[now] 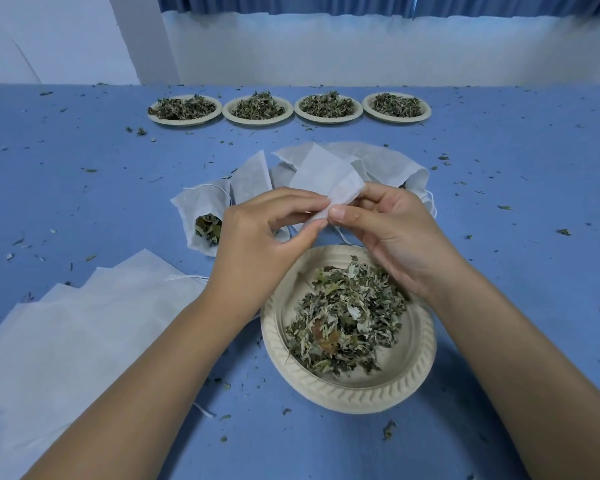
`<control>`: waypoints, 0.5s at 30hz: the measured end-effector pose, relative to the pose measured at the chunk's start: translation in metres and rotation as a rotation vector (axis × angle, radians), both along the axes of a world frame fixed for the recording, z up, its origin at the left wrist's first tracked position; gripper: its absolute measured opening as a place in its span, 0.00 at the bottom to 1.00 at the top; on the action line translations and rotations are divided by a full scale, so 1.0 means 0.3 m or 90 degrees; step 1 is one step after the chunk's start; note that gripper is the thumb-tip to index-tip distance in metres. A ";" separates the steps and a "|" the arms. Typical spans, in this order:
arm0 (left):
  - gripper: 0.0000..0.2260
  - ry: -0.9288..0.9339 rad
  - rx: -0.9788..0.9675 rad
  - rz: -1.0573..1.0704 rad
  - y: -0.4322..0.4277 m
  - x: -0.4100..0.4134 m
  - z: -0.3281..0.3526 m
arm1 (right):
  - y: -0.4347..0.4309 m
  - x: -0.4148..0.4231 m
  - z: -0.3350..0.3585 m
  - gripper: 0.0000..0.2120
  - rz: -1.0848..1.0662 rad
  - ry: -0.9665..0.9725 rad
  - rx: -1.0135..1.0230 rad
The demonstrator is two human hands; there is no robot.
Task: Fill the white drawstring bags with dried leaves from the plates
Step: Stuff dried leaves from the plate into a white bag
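My left hand [257, 237] and right hand [388, 230] both pinch white bag [326, 174] mouth; leaf plate [388, 386] just below hands.

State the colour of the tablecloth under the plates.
Blue tablecloth, seen best in the head view.

Your left hand [257, 233] and right hand [388, 230] are bare, with slim fingers and short, plain, trimmed nails. The right thumbnail shows clearest, beyond the far rim of the near plate [354, 396]. Either side of that plate, your left forearm [136, 358] and right forearm [516, 358] are unclothed to the frame's edge.
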State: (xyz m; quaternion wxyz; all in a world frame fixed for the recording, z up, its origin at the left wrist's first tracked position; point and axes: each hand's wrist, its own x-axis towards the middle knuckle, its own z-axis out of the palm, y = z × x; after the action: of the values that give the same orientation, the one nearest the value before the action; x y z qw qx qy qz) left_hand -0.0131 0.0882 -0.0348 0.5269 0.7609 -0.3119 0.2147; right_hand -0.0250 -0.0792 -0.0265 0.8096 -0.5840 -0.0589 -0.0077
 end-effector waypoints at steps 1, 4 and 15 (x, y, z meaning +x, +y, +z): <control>0.08 0.020 -0.012 0.002 0.001 0.000 0.002 | 0.003 0.000 -0.003 0.09 0.000 -0.007 -0.009; 0.07 0.069 -0.008 0.007 0.002 -0.004 0.006 | 0.011 -0.002 -0.010 0.09 -0.030 -0.029 -0.042; 0.04 0.285 -0.020 0.081 0.012 0.018 -0.003 | 0.011 -0.017 0.000 0.07 -0.060 -0.059 -0.093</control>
State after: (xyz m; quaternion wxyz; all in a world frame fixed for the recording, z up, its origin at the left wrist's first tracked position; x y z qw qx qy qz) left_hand -0.0077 0.0918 -0.0356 0.5803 0.7992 -0.1356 0.0783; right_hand -0.0301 -0.0759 -0.0264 0.7602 -0.6424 -0.0694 -0.0684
